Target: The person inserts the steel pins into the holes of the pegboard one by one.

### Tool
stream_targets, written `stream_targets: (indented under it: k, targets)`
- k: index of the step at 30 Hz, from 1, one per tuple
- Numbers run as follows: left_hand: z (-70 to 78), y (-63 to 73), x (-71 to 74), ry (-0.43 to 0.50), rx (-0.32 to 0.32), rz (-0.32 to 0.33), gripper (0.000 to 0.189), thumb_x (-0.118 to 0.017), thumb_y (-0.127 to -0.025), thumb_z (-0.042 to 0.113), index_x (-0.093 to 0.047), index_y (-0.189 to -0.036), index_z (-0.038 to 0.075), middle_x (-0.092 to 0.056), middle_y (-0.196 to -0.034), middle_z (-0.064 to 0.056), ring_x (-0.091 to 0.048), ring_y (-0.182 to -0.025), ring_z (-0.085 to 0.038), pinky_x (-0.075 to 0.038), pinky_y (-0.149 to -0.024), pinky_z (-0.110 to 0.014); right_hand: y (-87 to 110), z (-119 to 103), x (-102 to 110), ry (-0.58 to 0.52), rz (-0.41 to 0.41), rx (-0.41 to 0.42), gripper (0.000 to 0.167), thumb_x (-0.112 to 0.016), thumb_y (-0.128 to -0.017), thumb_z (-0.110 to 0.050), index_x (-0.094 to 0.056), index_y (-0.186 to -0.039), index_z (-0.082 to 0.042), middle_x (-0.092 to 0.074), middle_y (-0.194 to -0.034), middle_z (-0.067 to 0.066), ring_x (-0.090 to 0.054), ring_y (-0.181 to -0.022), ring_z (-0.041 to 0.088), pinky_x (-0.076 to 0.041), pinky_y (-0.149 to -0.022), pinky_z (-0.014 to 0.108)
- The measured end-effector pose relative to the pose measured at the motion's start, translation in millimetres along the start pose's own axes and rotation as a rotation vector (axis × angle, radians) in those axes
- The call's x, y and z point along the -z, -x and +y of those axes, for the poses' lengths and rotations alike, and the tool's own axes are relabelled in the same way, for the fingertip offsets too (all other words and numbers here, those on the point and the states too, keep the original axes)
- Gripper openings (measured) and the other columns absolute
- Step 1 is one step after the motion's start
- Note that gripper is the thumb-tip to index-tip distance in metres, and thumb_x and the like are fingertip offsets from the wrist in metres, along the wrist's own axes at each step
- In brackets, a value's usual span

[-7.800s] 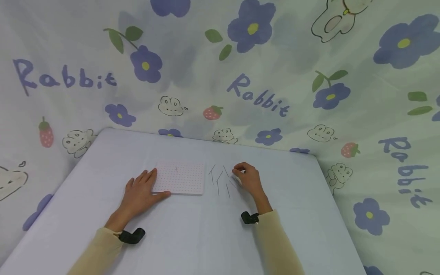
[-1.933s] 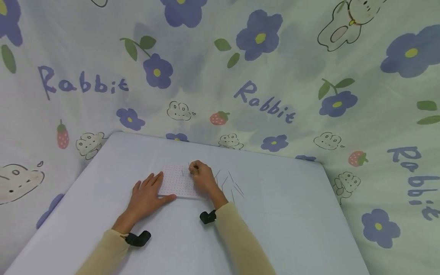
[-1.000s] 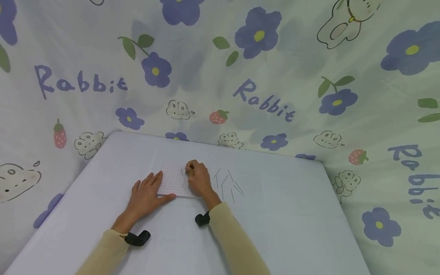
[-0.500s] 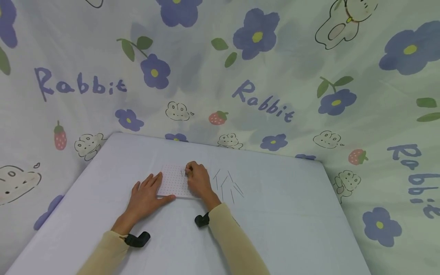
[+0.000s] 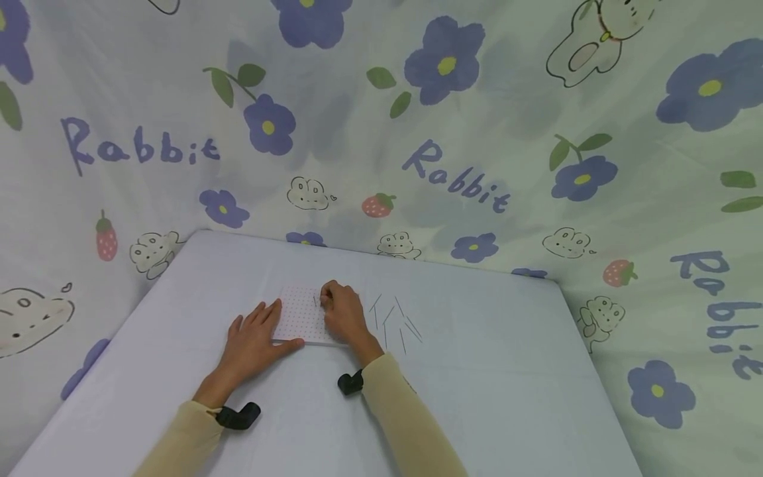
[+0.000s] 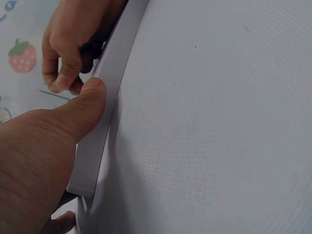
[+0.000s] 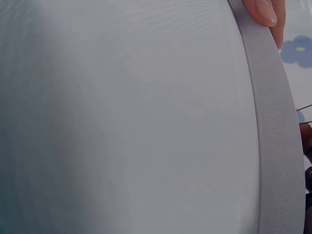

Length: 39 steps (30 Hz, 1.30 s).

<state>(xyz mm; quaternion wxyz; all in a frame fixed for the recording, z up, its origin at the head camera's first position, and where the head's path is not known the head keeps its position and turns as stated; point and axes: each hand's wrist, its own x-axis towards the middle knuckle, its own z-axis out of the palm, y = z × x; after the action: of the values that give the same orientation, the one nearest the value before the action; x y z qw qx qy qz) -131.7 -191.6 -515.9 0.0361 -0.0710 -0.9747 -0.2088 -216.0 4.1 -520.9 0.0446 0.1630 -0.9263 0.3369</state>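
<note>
A white dotted foam board (image 5: 298, 321) lies on the table. My left hand (image 5: 250, 341) rests on its left side with spread fingers; the thumb (image 6: 90, 100) lies along the near edge. At the board's upper right, my right hand (image 5: 347, 317) pinches a thin dark needle-like stick (image 7: 307, 122), mostly hidden by the fingers in the head view. Just left of those fingertips another such stick (image 5: 314, 301) stands upright in the board. The right hand and forearm cover the board's right part.
Several loose thin dark sticks (image 5: 399, 307) lie on the white table (image 5: 507, 371) right of the board. A printed curtain (image 5: 334, 132) with flowers and rabbits rises behind the table's far edge.
The right hand has come left from the loose sticks to the board, bringing a stick beside the standing one. Lately it has sunk slightly toward the board. The left hand has stayed put.
</note>
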Motion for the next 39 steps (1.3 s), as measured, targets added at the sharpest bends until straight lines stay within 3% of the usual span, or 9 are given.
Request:
stream_targets:
  k: [8, 28, 39]
  targets:
    - [-1.7, -0.2, -2.3, -0.005, -0.004, 0.009, 0.106, -0.068, -0.085, 0.066, -0.033, -0.153, -0.008, -0.038, -0.155, -0.027, -0.029, -0.144, -0.049, -0.015, -0.110, -0.074, 0.1, 3.8, -2.9, 0.019, 0.007, 0.044, 0.005, -0.056, -0.103, -0.025, -0.059, -0.101, -0.020, -0.053, -0.085, -0.012, -0.048, -0.078, 0.010, -0.040, -0.070, 0.025]
    - [-2.9, -1.5, -1.8, 0.003, 0.007, -0.029, 0.109, -0.066, -0.086, 0.067, -0.027, -0.155, -0.007, -0.034, -0.158, -0.027, -0.025, -0.146, -0.048, -0.012, -0.111, -0.074, 1.2, 2.4, 1.3, 0.042, -0.014, 0.049, 0.006, -0.057, -0.103, -0.025, -0.060, -0.102, -0.021, -0.055, -0.087, -0.012, -0.048, -0.078, 0.010, -0.042, -0.074, 0.027]
    - [-1.7, -2.7, -0.9, -0.010, 0.002, -0.032, 0.108, -0.065, -0.086, 0.069, -0.029, -0.154, -0.007, -0.035, -0.156, -0.029, -0.026, -0.145, -0.050, -0.014, -0.110, -0.075, -1.3, 7.4, 5.4, -0.103, -0.106, -0.002, 0.015, -0.053, -0.106, -0.028, -0.058, -0.119, -0.022, -0.060, -0.103, -0.010, -0.053, -0.091, 0.007, -0.048, -0.084, 0.028]
